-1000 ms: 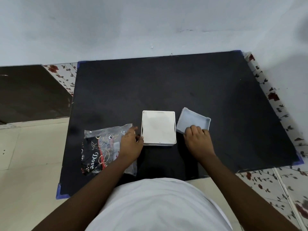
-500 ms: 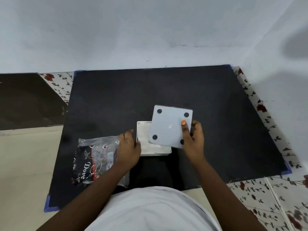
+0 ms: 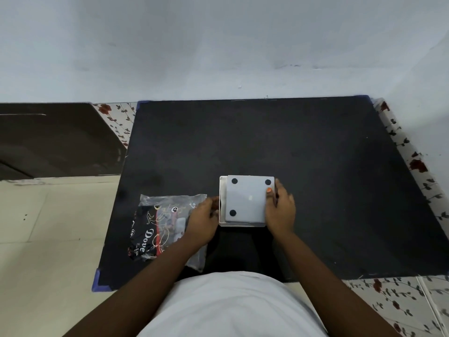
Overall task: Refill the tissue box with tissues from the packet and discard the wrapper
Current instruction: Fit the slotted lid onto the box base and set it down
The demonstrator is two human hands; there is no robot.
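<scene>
A white square tissue box [image 3: 221, 203] lies on the black mat [image 3: 315, 166] near the front middle. A grey base panel [image 3: 246, 200] with black round feet lies flat on top of the box, nearly lined up with it. My right hand [image 3: 281, 210] grips the panel's right edge, thumb on top. My left hand [image 3: 202, 220] holds the box's left side. The tissue packet [image 3: 155, 224], clear plastic with black printing, lies left of the box, partly under my left wrist.
The black mat covers a floral-patterned table [image 3: 422, 181] set against a pale wall. A dark surface [image 3: 48, 139] sits to the far left above a cream tiled floor [image 3: 36, 251]. My white shirt fills the bottom of the view.
My right hand picked the grey panel up from the right of the box, flipped it feet-up, and lowered it onto the box. My left hand stayed at the box's left side.
</scene>
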